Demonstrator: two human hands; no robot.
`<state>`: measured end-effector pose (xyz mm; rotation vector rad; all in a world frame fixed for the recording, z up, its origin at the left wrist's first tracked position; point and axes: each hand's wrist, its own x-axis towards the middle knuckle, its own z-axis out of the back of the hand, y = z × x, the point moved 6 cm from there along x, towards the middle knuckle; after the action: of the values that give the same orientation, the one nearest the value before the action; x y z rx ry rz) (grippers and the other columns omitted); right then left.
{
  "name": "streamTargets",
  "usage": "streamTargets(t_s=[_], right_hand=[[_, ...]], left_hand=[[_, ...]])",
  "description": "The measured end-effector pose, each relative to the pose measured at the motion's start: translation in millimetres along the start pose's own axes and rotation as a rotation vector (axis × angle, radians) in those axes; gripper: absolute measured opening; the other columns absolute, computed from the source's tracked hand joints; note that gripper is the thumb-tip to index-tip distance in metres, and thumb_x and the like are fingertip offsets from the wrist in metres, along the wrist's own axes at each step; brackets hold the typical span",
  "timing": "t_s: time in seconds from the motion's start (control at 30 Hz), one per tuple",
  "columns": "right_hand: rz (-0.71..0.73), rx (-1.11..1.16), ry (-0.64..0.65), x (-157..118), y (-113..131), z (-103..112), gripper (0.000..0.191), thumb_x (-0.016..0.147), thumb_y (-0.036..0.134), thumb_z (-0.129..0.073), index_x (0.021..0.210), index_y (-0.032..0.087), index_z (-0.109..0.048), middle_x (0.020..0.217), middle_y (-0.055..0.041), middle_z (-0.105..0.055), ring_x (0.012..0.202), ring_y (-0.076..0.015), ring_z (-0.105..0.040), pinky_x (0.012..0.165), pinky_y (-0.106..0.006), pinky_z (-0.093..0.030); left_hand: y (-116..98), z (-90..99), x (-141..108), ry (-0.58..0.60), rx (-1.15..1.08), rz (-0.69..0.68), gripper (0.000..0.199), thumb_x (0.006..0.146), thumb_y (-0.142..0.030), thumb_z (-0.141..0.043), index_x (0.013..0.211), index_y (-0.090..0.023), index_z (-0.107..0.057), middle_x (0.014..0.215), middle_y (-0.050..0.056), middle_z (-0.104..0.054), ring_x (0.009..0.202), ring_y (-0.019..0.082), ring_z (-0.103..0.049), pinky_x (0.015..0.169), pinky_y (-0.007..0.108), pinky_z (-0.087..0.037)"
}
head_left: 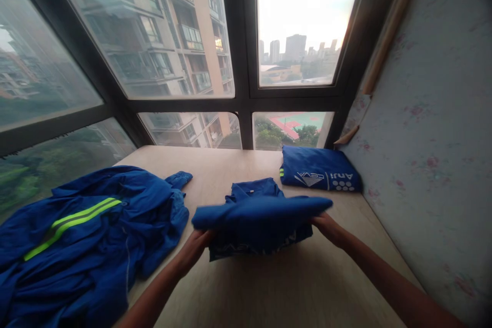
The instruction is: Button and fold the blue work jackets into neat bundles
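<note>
Between my hands is a blue jacket, partly folded, with its collar toward the window and white lettering showing along its near edge. My left hand grips the left end of the folded-over part, and my right hand grips its right end. That folded-over part is lifted above the rest of the garment and slightly blurred. The fingers of both hands are largely hidden beneath the cloth.
A second blue jacket with a yellow-green reflective stripe lies crumpled at the left. At the back right, a folded blue garment with white lettering rests by the papered wall. Windows border the pale wooden surface.
</note>
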<state>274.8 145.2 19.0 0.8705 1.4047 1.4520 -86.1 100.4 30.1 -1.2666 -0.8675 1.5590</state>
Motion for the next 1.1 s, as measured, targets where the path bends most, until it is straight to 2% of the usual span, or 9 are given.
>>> streamTargets(t_s=[0.13,0.27,0.4,0.5,0.6,0.67,0.83,1.0,1.1], right_hand=[[-0.139,0.122,-0.163,25,-17,-4,0.055,0.081,0.063,-0.058,0.109,0.017,-0.071,0.107,-0.0099,-0.074,0.101,-0.0311,-0.068,0.094,-0.048,-0.051],[-0.117,-0.065,-0.29,36,-36,-8,0.055,0.072,0.055,-0.068,0.112,0.016,-0.069,0.108,-0.0104,-0.074,0.105,-0.0317,-0.067,0.097,-0.047,-0.049],[0.027,-0.197,-0.383,26,-37,-8,0.061,0.071,0.047,-0.069,0.122,0.014,-0.063,0.118,-0.0138,-0.07,0.109,-0.0324,-0.066,0.098,-0.046,-0.049],[0.185,-0.292,-0.421,18,-21,-11,0.058,0.078,0.047,-0.065,0.127,0.015,-0.059,0.124,-0.0142,-0.067,0.115,-0.0315,-0.063,0.101,-0.044,-0.047],[0.289,-0.38,-0.435,21,-7,-15,0.049,0.088,0.046,-0.054,0.129,0.018,-0.055,0.118,-0.012,-0.069,0.11,-0.0287,-0.065,0.095,-0.039,-0.049],[0.231,-0.437,-0.457,33,-8,-16,0.043,0.092,0.043,-0.047,0.127,0.018,-0.053,0.112,-0.0109,-0.071,0.103,-0.0271,-0.067,0.089,-0.036,-0.05],[-0.118,-0.565,-0.454,59,-35,-18,0.028,0.092,0.034,-0.046,0.108,0.016,-0.061,0.103,-0.0132,-0.072,0.099,-0.0272,-0.068,0.082,-0.034,-0.049],[-0.181,-0.638,-0.481,41,-45,-14,0.035,0.091,0.041,-0.048,0.114,0.017,-0.062,0.1,-0.0148,-0.072,0.099,-0.0309,-0.067,0.082,-0.038,-0.048],[-0.081,-0.833,-0.56,26,-28,-11,0.048,0.09,0.041,-0.05,0.131,0.017,-0.056,0.118,-0.0181,-0.066,0.111,-0.0348,-0.06,0.09,-0.044,-0.046]], left_hand=[[4,-9.7,18,-0.092,-0.055,0.057,0.059,0.076,-0.068,-0.059,0.091,-0.013,-0.072,0.092,0.012,-0.077,0.086,0.029,-0.071,0.076,0.039,-0.057],[14,-18.8,24,-0.133,-0.083,-0.004,0.056,0.071,-0.058,-0.069,0.103,-0.013,-0.07,0.106,0.014,-0.076,0.099,0.031,-0.07,0.087,0.042,-0.056],[11,-21.5,10,-0.185,-0.011,-0.134,0.056,0.073,-0.052,-0.07,0.113,-0.013,-0.066,0.11,0.012,-0.074,0.103,0.031,-0.069,0.094,0.042,-0.053],[2,-19.0,2,-0.292,0.062,-0.274,0.053,0.078,-0.053,-0.065,0.114,-0.014,-0.064,0.112,0.011,-0.073,0.105,0.029,-0.067,0.096,0.04,-0.05],[-4,-15.8,3,-0.399,0.125,-0.38,0.048,0.085,-0.053,-0.056,0.115,-0.016,-0.061,0.113,0.011,-0.071,0.108,0.028,-0.065,0.098,0.039,-0.048],[-1,-14.2,11,-0.455,0.199,-0.344,0.044,0.088,-0.051,-0.05,0.114,-0.017,-0.059,0.113,0.011,-0.07,0.109,0.027,-0.064,0.098,0.038,-0.047],[24,-14.8,36,-0.465,0.328,-0.067,0.038,0.089,-0.042,-0.046,0.108,-0.012,-0.059,0.108,0.018,-0.07,0.104,0.03,-0.066,0.093,0.04,-0.049],[31,-12.9,25,-0.43,0.385,-0.025,0.039,0.091,-0.039,-0.045,0.114,-0.011,-0.06,0.113,0.018,-0.069,0.106,0.029,-0.066,0.093,0.039,-0.049],[13,-11.9,7,-0.503,0.63,-0.061,0.048,0.09,-0.031,-0.044,0.134,-0.012,-0.051,0.131,0.02,-0.06,0.116,0.032,-0.06,0.098,0.044,-0.046]])
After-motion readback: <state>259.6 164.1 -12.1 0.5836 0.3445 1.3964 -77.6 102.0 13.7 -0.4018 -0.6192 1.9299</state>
